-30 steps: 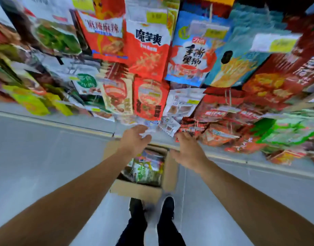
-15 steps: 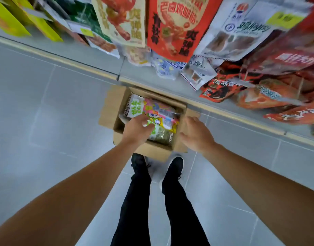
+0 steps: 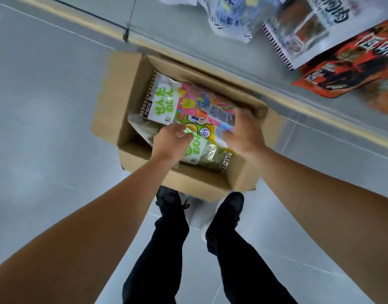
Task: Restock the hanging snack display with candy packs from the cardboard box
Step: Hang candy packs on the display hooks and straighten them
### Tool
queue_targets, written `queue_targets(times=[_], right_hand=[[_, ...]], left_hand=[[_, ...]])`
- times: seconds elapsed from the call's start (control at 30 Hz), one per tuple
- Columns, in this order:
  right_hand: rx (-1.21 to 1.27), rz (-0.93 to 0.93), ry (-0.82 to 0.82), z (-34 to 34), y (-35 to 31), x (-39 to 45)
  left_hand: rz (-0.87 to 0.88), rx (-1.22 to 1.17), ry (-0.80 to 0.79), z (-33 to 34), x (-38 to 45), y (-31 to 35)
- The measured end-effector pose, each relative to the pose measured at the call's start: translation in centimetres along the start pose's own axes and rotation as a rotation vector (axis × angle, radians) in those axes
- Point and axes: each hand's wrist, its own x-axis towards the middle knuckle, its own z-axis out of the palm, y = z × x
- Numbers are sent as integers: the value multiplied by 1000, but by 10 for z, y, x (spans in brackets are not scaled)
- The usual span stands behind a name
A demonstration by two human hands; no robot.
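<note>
Both bare arms stretched forward and down, converging. Left hand (image 3: 169, 142) knuckles up, fingers (image 3: 181, 133) curled under. Right hand (image 3: 243, 130) spread, fingers bent downward. Legs straight below.

Colours and patterns: stock box and nearby display

Cardboard box (image 3: 131, 102): plain tan-brown, unprinted flaps. Top candy pack (image 3: 207, 113): patchwork of pink, yellow, green, blue and orange blocks, with a white roundel near its yellow end. Pack beneath (image 3: 163, 99): white face, lime-green lettering, narrow black label strip along one edge. Lowest pack (image 3: 211, 155): clear film over dark olive-green contents, lime-green print. Hanging packs: one white with blue print (image 3: 234, 16); one white, edged in red-and-blue stripes (image 3: 302, 29); one orange-red with black panels (image 3: 350, 69). Floor (image 3: 46, 106): pale grey tiles, thin lighter joints. Trousers (image 3: 166, 249) and shoes (image 3: 229, 207): black.
</note>
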Motion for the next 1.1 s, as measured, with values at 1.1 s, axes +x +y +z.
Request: queue_targets(times=[1.1], right_hand=[[751,49,4,-94,-37,-94]], left_hand=[[17,-381,-138,-34,-47,19]])
